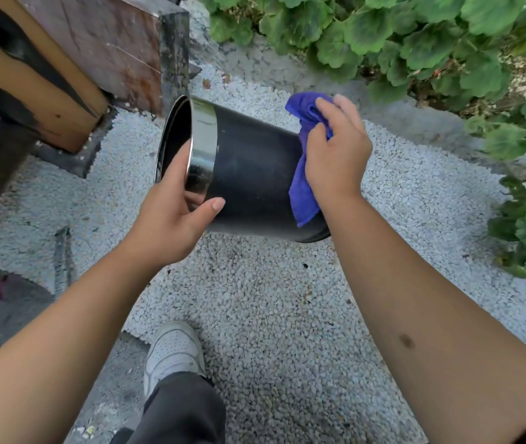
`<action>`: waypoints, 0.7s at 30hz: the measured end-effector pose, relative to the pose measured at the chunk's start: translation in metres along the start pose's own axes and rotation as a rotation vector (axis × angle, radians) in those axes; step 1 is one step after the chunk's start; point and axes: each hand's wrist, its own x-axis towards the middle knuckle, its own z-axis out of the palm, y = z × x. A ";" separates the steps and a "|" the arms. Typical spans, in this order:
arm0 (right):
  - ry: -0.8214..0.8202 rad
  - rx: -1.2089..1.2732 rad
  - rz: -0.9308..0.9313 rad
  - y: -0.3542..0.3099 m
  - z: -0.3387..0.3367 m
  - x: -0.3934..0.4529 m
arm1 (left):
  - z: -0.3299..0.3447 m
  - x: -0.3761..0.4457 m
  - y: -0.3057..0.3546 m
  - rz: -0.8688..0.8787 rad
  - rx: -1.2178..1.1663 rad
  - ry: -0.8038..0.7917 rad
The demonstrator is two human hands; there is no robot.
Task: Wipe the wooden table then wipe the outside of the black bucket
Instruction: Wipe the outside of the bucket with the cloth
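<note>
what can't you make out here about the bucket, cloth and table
Head view:
- black bucket: far side and base turned away; bottom edge behind the right hand and blue cloth.
- left hand: fingers hidden inside the rim.
- wooden table: top cut off by the frame edge.

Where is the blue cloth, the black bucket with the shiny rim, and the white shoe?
Blue microfibre cloth (301,190): head view, on its hanging lower part.
Black round bucket with shiny metal rim (255,168): head view, on its dark side wall.
White shoe (172,350): head view, on its perforated toe.
</note>
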 end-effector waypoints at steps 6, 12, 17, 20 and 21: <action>0.104 0.223 0.004 -0.043 -0.001 -0.012 | 0.001 0.015 0.008 -0.023 -0.084 0.037; -0.065 0.135 -0.374 -0.076 0.033 -0.067 | -0.002 0.041 0.026 0.020 -0.279 0.079; -0.030 -0.033 -0.431 -0.041 0.034 -0.050 | 0.004 0.041 0.017 0.003 -0.306 0.083; 0.026 -0.114 -0.387 -0.021 0.031 -0.029 | 0.002 0.043 0.014 -0.029 -0.344 0.117; 0.023 -0.127 -0.353 -0.014 0.029 -0.025 | 0.003 0.043 0.013 -0.031 -0.340 0.130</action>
